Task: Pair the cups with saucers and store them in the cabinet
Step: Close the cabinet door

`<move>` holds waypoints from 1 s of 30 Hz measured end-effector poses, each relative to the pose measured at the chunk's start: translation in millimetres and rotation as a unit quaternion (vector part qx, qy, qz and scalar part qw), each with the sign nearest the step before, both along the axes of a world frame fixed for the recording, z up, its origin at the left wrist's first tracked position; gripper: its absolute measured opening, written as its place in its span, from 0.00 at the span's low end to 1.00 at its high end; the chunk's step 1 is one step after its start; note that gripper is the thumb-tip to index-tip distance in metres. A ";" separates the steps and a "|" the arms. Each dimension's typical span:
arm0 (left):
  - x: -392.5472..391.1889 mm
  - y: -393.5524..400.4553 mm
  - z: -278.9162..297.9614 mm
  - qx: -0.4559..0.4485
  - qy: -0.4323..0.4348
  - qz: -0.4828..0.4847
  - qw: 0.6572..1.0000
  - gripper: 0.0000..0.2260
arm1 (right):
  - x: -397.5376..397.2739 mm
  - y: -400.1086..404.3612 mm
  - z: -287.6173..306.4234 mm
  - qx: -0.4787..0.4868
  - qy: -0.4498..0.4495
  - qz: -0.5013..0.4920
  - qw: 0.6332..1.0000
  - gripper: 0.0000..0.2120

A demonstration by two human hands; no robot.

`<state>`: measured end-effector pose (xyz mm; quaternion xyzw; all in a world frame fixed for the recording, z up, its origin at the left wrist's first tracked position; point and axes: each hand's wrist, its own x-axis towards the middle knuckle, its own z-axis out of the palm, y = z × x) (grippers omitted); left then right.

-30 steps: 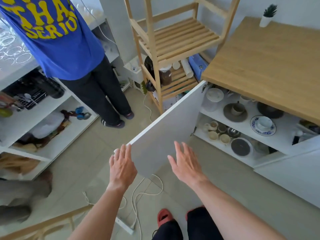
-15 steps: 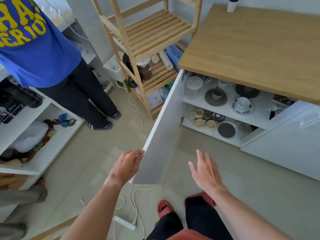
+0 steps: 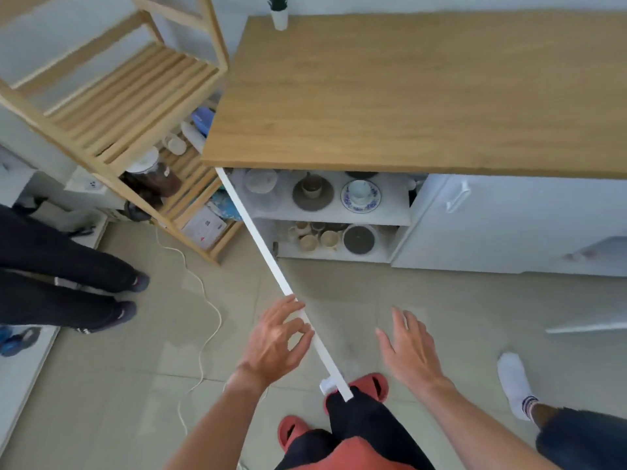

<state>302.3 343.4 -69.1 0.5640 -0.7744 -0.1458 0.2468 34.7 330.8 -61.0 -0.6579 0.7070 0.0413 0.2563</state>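
My left hand (image 3: 276, 337) has its grip on the top edge of the cabinet door (image 3: 268, 256), fingers curled over it, thumb on the near face; my right hand (image 3: 409, 347) is open, fingers spread, holding nothing, just clear of the door at 3 o'clock from the left. The door runs edge-on from the cabinet (image 3: 400, 232) at 12 o'clock down to my knee at 6. Cups and saucers are already inside: on the upper shelf a brown cup on a brown saucer (image 3: 312, 195) and a white cup on a blue-patterned saucer (image 3: 360, 196); on the lower shelf loose beige cups (image 3: 314, 237) beside a dark plate (image 3: 358, 239). The bench (image 3: 407, 89) carries only a small potted plant (image 3: 279, 11). Risks, as I judge them: the door's handle end is touching my leg, so pushing wider could jam it; a hard swing shut could rattle the crockery; a white cord (image 3: 203, 300) on the floor at 9 o'clock is a trip hazard. Versus half a second ago: the door has opened further, my view has moved round to the front of the cabinet, and the bystander in blue is now seen only as legs.
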 end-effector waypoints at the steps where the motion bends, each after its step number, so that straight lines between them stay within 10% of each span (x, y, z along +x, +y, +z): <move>1: -10.2 -10.0 0.9 0.006 -0.006 -0.012 1.000 0.05 | -8.1 -8.9 4.1 -0.005 -0.003 -0.015 1.000 0.27; 30: -142.8 -217.3 15.7 0.029 -0.266 -0.091 0.959 0.31 | -76.9 -194.9 14.3 -0.124 0.102 0.012 0.987 0.46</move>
